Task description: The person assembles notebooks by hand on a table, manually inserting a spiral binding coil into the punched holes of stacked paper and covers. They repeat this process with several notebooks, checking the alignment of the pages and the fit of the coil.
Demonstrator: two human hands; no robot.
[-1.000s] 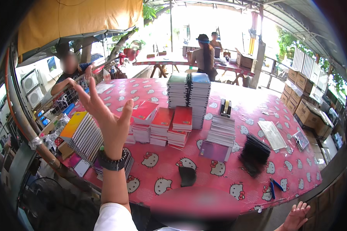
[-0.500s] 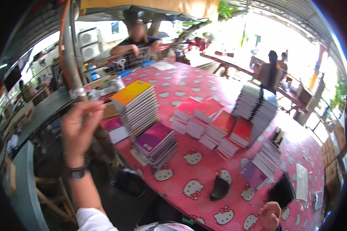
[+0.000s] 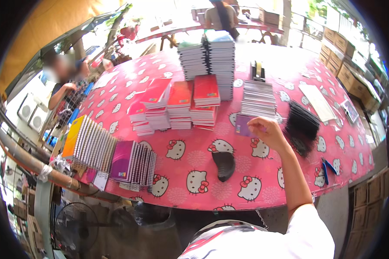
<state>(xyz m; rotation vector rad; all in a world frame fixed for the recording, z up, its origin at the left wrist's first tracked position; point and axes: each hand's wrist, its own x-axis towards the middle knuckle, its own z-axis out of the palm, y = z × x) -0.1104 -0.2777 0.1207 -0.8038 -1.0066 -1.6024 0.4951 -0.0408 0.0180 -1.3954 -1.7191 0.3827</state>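
A purple booklet [image 3: 243,126] was found pinched in the right hand [image 3: 267,133] over a pink cartoon-print tablecloth [image 3: 190,159] in an open-sided shelter, stacked notebooks [image 3: 193,100] beyond.

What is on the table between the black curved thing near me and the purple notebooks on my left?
Nothing. In the head view, only bare pink cartoon-cat tablecloth lies between the black curved thing and the purple notebooks.

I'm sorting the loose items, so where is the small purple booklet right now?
In the head view, the purple booklet lies right of centre on the pink tablecloth, at the right hand, just below the grey stack and left of the black bundle.
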